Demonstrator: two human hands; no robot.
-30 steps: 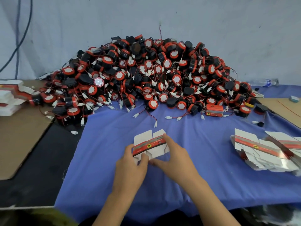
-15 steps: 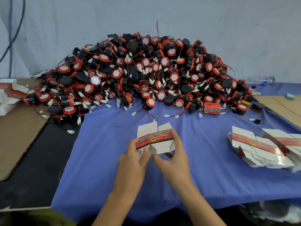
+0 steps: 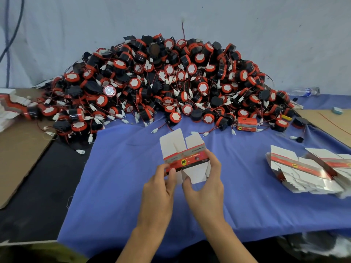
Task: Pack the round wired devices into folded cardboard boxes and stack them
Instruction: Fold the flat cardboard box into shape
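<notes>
A big heap of round black-and-red wired devices (image 3: 167, 86) fills the back of the table. In front of it, above the blue cloth (image 3: 121, 183), I hold a white cardboard box (image 3: 185, 158) with a red printed band, its flaps standing open above and below. My left hand (image 3: 161, 185) pinches the box's left end. Curled round the right side is my right hand (image 3: 206, 185), its thumb under the lower flap. A stack of flat unfolded boxes (image 3: 307, 171) lies at the right. One closed red box (image 3: 247, 124) sits at the heap's front right edge.
Brown cardboard sheets lie at the left (image 3: 20, 149) and far right (image 3: 330, 122). More flat box blanks (image 3: 9, 107) are piled at the far left. A plastic bottle (image 3: 302, 91) lies against the wall at the right. The table's near edge is just below my wrists.
Both hands lifted the flat box off the cloth and brought it nearer; it has opened from flat into a sleeve with flaps spread.
</notes>
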